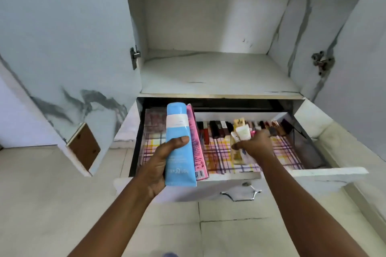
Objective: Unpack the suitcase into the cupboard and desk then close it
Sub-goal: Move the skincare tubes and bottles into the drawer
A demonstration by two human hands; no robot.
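While left fingers (177, 142) grip the blue tube (179, 144), right fingers (240, 145) pinch blurred small bottles (243, 133).

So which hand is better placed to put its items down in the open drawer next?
Probably the right hand: it is over the checked drawer liner, pinching a small white tube near the row of cosmetics. The left hand grips the tall blue tube and pink box near the drawer's front.

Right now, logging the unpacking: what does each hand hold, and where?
Left hand: blue tube and pink box, mid-body. Right hand: small toiletries, lower ends.
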